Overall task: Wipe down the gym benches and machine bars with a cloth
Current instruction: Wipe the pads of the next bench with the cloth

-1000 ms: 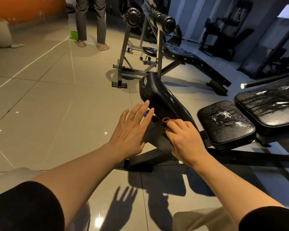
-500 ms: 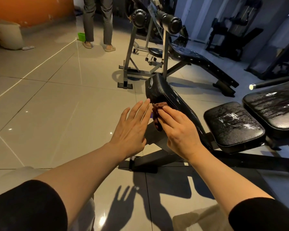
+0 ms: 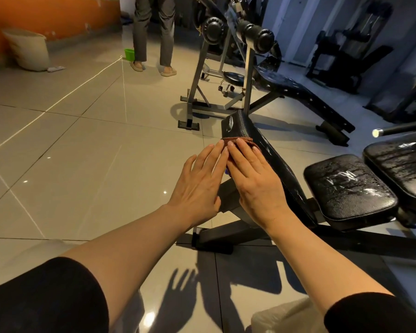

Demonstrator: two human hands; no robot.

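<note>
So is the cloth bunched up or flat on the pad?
Flat: the cloth lies pressed under the right hand's straight fingers on the tilted pad.

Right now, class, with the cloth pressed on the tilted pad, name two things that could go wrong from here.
1. The right hand presses the cloth with flat fingers on the sloping bench pad; it may slip off.
2. The seat pad beside it looks streaked and wet, so residue could remain.

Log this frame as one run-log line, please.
step: wiping inclined bench pad | right hand: pressing brown cloth flat | left hand: open alongside
</note>
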